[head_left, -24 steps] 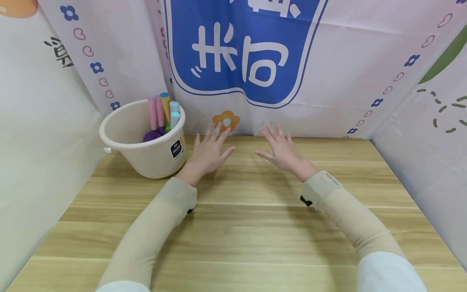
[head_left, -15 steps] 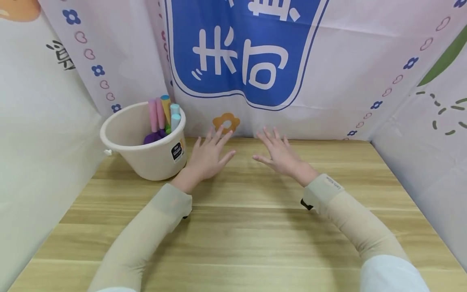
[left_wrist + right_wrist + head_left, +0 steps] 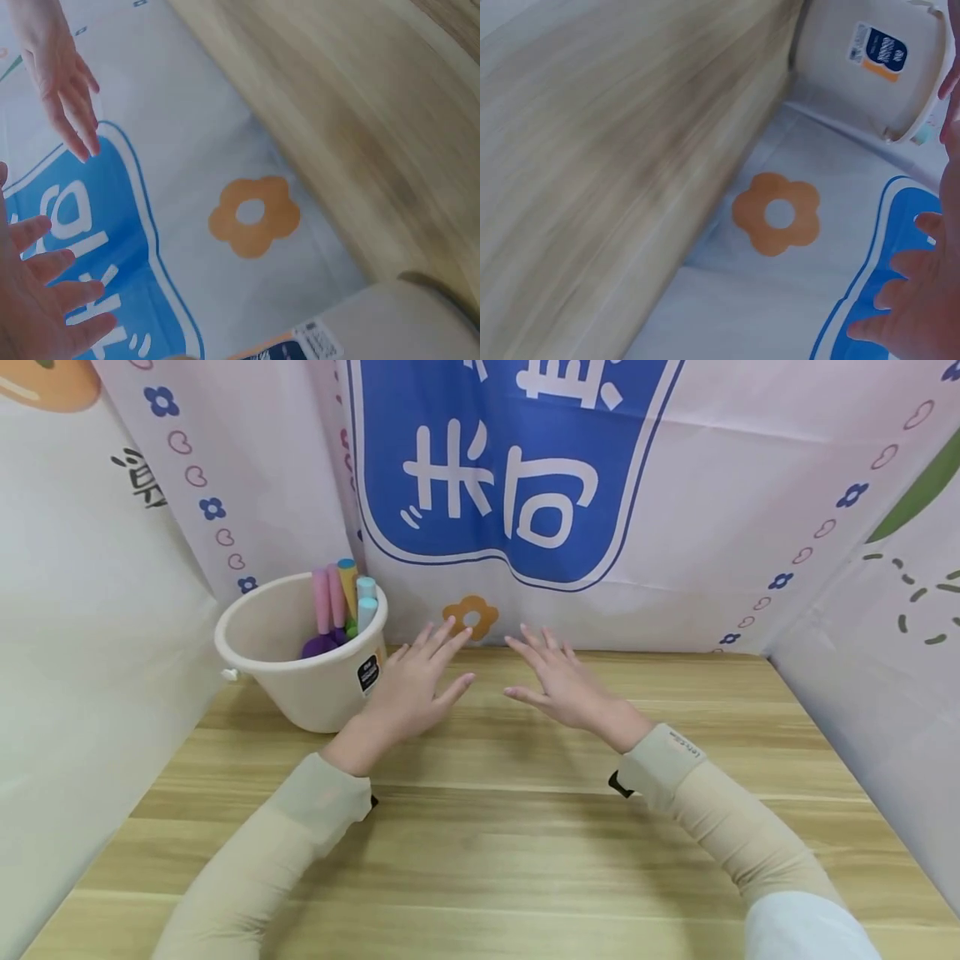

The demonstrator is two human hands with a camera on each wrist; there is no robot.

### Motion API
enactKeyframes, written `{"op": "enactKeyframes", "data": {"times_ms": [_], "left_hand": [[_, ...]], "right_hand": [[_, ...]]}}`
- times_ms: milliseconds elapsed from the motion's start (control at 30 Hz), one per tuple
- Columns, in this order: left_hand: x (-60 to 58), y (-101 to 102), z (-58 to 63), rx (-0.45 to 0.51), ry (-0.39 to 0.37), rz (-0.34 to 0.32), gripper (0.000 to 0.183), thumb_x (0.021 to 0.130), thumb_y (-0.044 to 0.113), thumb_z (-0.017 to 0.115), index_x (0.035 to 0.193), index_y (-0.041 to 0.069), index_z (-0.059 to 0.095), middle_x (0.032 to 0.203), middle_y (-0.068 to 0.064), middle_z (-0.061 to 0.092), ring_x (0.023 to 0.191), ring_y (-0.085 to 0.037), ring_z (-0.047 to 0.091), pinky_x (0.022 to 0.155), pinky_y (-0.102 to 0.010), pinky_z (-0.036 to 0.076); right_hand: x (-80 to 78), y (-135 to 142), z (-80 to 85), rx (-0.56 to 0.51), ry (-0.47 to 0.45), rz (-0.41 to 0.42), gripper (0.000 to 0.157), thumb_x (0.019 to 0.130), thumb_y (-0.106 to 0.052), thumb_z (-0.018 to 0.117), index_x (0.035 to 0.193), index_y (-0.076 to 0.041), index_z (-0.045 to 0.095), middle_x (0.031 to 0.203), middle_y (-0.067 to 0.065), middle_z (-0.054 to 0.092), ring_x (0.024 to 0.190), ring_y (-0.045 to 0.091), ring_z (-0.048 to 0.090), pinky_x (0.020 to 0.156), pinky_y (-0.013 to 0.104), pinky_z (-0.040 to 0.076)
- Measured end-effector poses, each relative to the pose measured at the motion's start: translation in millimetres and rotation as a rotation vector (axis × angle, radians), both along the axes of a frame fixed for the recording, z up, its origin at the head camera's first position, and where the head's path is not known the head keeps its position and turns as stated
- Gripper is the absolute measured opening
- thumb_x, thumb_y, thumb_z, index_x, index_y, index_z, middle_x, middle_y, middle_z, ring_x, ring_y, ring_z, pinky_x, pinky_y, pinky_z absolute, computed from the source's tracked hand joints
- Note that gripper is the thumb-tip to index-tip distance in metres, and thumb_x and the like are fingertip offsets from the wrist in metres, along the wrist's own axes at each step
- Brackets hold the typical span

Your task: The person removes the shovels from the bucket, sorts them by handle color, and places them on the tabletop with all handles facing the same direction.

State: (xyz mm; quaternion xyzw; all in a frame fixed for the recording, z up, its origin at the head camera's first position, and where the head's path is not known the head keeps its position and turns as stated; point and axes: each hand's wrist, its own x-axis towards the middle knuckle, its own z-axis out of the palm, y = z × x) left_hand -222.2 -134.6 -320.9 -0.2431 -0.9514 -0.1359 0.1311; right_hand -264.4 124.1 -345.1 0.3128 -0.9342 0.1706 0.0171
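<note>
My left hand (image 3: pixel 411 683) hovers over the back of the wooden table, fingers spread and straight, holding nothing. Just to its left stands a cream bucket (image 3: pixel 307 689), partly behind that hand in the head view. Several handled things poke up inside the bucket: pink handles (image 3: pixel 328 600) with purple ends, a yellow handle (image 3: pixel 348 583) with a blue tip, and light blue handles (image 3: pixel 367 607). Their full kinds are hidden by the wall. My right hand (image 3: pixel 562 685) is to the right of the left one, also spread and holding nothing. Both wrist views show the fingers extended.
The wooden table (image 3: pixel 510 860) reaches back to a white printed cloth (image 3: pixel 675 568) hung as a wall. An orange flower (image 3: pixel 471 618) is printed low on it. Cloth side walls (image 3: pixel 90 652) close in the left and right.
My left hand has drawn left and slightly back, closer to the bucket. The right hand has shifted a little leftward. Both remain spread, and the head view has tilted slightly.
</note>
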Motion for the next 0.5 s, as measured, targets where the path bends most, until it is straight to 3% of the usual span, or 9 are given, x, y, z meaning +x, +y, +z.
{"op": "enactKeyframes", "data": {"times_ms": [233, 500], "left_hand": [[8.2, -21, 8.2, 0.062, 0.035, -0.017, 0.062, 0.106, 0.043, 0.054, 0.160, 0.016, 0.039, 0.167, -0.010, 0.028, 0.151, -0.039, 0.026, 0.115, -0.066, 0.030], [11.9, -47, 23.7, 0.128, 0.159, -0.032, 0.056, 0.105, 0.031, 0.059, 0.155, 0.010, 0.045, 0.161, -0.015, 0.039, 0.147, -0.039, 0.035, 0.115, -0.059, 0.035]], "right_hand": [[4.8, -12, 8.9, -0.033, -0.012, 0.045, 0.079, 0.104, -0.056, 0.050, 0.166, -0.018, 0.019, 0.171, 0.013, 0.005, 0.155, 0.039, -0.004, 0.122, 0.063, 0.007], [6.8, -25, 19.6, -0.115, -0.016, 0.092, 0.075, 0.105, -0.052, 0.051, 0.165, -0.017, 0.023, 0.171, 0.011, 0.006, 0.155, 0.040, -0.002, 0.123, 0.062, 0.006]]}}
